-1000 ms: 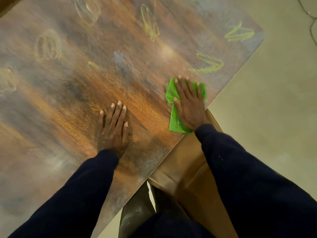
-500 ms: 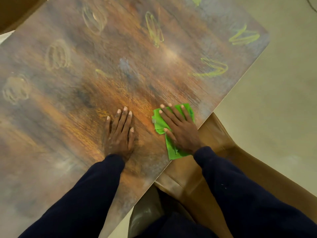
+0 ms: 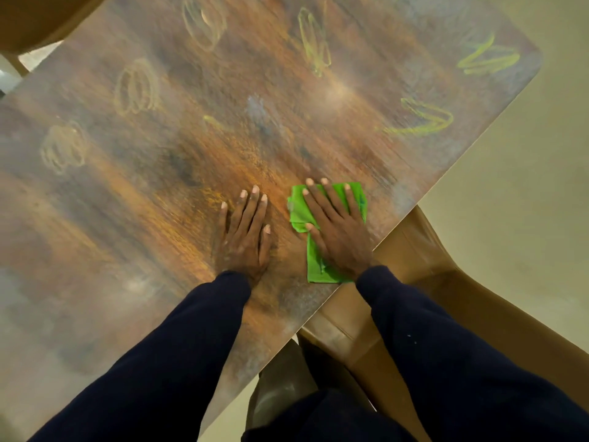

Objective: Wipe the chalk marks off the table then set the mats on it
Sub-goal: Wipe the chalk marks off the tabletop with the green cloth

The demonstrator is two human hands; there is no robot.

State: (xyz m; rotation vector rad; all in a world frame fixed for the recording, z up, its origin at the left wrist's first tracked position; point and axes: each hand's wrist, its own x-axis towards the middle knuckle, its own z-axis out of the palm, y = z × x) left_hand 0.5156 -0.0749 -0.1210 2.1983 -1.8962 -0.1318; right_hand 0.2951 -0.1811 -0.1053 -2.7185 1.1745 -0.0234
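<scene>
A brown wood-grain table fills most of the view. Several chalk scribbles lie on it: yellow-green ones toward the far right corner and paler ones on the left. My right hand presses flat, fingers straight, on a folded green cloth near the table's right edge. My left hand rests flat on the bare wood just left of the cloth. No mats are in view.
A brown plastic chair stands against the table's right edge beneath my right arm. Another brown chair shows at the top left corner. Beige floor lies to the right.
My right hand has slid the green cloth from near the right edge back toward me and leftward, ending beside my left hand. The left hand stays flat in place.
</scene>
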